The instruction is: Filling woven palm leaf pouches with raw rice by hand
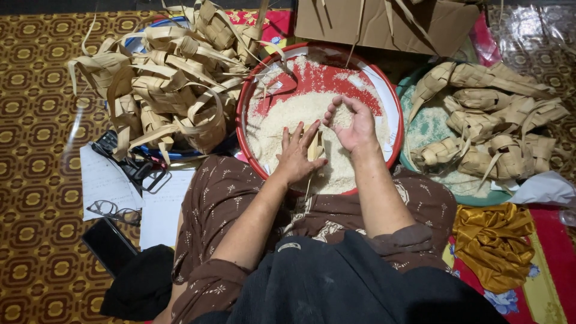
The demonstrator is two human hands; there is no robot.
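A round red basin [391,96] in front of me holds a heap of white rice [282,123]. My left hand [297,156] grips a small woven palm-leaf pouch [315,146] upright over the rice, fingers spread along its side. My right hand [353,123] is cupped just above the pouch with rice grains in its palm and fingers curled. A red scoop [279,87] lies in the basin at the far left.
A heap of empty woven leaf casings [174,78] fills a blue tub at the left. Filled pouches [492,126] lie on a green tray at the right. A cardboard box [384,21] stands behind. Papers, glasses [111,210] and a phone [108,243] lie left.
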